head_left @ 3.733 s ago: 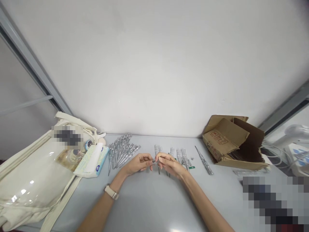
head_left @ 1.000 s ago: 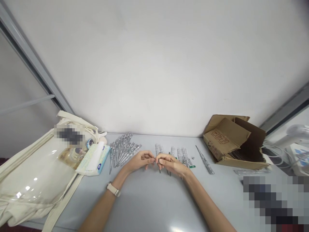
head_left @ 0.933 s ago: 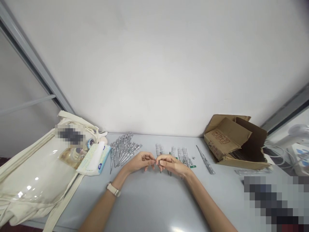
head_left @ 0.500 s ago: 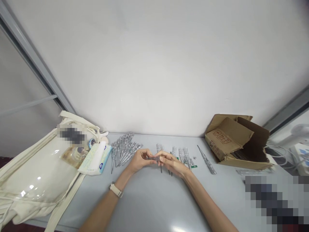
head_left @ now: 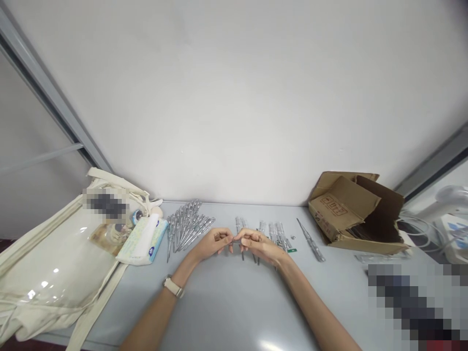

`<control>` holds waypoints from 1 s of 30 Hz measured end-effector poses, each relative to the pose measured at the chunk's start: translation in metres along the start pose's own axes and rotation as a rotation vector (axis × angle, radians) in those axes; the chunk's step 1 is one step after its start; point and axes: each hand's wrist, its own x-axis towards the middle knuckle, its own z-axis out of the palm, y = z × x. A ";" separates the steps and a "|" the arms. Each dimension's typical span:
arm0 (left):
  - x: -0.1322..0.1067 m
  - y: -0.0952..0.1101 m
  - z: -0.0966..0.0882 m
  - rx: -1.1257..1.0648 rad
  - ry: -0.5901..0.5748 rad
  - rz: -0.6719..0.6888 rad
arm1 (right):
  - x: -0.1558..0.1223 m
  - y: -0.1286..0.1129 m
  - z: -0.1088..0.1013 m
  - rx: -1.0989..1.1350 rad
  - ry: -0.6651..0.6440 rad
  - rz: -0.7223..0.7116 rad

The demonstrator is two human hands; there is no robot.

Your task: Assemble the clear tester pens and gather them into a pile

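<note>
My left hand (head_left: 215, 242) and my right hand (head_left: 259, 246) meet above the middle of the table, fingertips pinched together. Between them shows a small part of a clear-handled tester screwdriver (head_left: 237, 241); the fingers hide most of it. My right hand grips it, while my left thumb and forefinger pinch at its left end. Just behind and under my right hand lie several more clear-handled screwdrivers (head_left: 279, 233) and a small green piece (head_left: 291, 250). A fanned pile of similar screwdrivers (head_left: 188, 225) lies beyond my left hand.
At the right, an open cardboard box (head_left: 336, 214) stands near a single screwdriver (head_left: 310, 241) and a clear plastic strip (head_left: 380, 258). On the left are a tissue pack (head_left: 141, 241) and a cream bag (head_left: 47, 263). A wall (head_left: 234, 107) rises behind the grey table (head_left: 226, 302).
My left fingers have shifted their pinch toward the right hand, and less of the screwdriver shows between the hands. The view has moved slightly.
</note>
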 end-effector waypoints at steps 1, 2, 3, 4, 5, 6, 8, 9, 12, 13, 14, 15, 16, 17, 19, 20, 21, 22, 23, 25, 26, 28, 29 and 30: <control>0.000 -0.001 0.000 0.000 0.006 0.009 | 0.000 0.000 0.000 0.006 -0.010 -0.004; 0.000 -0.002 0.001 -0.010 0.018 0.017 | 0.000 0.000 0.001 0.007 -0.016 -0.009; 0.000 -0.003 0.001 -0.021 0.030 0.024 | 0.000 0.001 0.001 0.005 -0.016 -0.015; 0.000 -0.004 0.002 -0.032 0.041 0.028 | 0.000 0.001 0.001 0.001 -0.009 -0.019; 0.001 -0.006 0.002 -0.040 0.051 0.032 | 0.001 0.002 0.000 -0.006 0.000 -0.021; 0.001 -0.007 0.002 -0.047 0.059 0.034 | 0.001 0.002 0.000 -0.013 0.010 -0.021; 0.001 -0.009 0.003 -0.057 0.074 0.038 | 0.001 0.004 -0.001 -0.020 0.020 -0.017; 0.002 -0.010 0.003 -0.062 0.083 0.041 | 0.001 0.004 -0.002 -0.021 0.023 -0.016; 0.002 -0.011 0.004 -0.072 0.139 0.072 | 0.001 0.005 -0.002 -0.021 0.040 -0.026; 0.003 -0.011 0.004 -0.074 0.160 0.088 | 0.001 0.005 -0.001 -0.019 0.042 -0.029; 0.003 -0.012 0.005 -0.077 0.177 0.106 | 0.001 0.004 0.000 -0.016 0.041 -0.028; 0.003 -0.012 0.005 -0.079 0.191 0.123 | 0.001 0.004 0.001 -0.008 0.036 -0.023; 0.003 -0.012 0.005 -0.081 0.203 0.137 | 0.001 0.004 0.003 0.002 0.032 -0.016; 0.004 -0.013 0.005 -0.082 0.215 0.150 | 0.001 0.003 0.004 0.015 0.031 -0.010; 0.004 -0.014 0.005 -0.083 0.232 0.168 | 0.001 0.002 0.007 0.044 0.035 -0.001; 0.004 -0.015 0.005 -0.082 0.240 0.174 | 0.001 0.002 0.008 0.061 0.038 0.001; 0.005 -0.016 0.005 -0.077 0.249 0.178 | 0.001 0.001 0.008 0.076 0.038 0.006; 0.005 -0.018 0.005 -0.067 0.259 0.180 | 0.001 0.001 0.009 0.094 0.035 0.014; 0.005 -0.019 0.005 -0.051 0.274 0.181 | 0.001 0.001 0.009 0.112 0.032 0.024; 0.005 -0.020 0.004 -0.008 0.313 0.182 | 0.001 0.002 0.009 0.144 0.030 0.037; 0.005 -0.020 0.004 0.010 0.331 0.184 | 0.001 0.003 0.009 0.155 0.030 0.036; 0.006 -0.020 0.005 0.023 0.348 0.188 | 0.002 0.004 0.008 0.158 0.034 0.024; 0.006 -0.019 0.005 0.017 0.345 0.190 | 0.002 0.005 0.007 0.153 0.037 0.018; 0.006 -0.018 0.005 0.006 0.335 0.188 | 0.002 0.005 0.006 0.145 0.039 0.012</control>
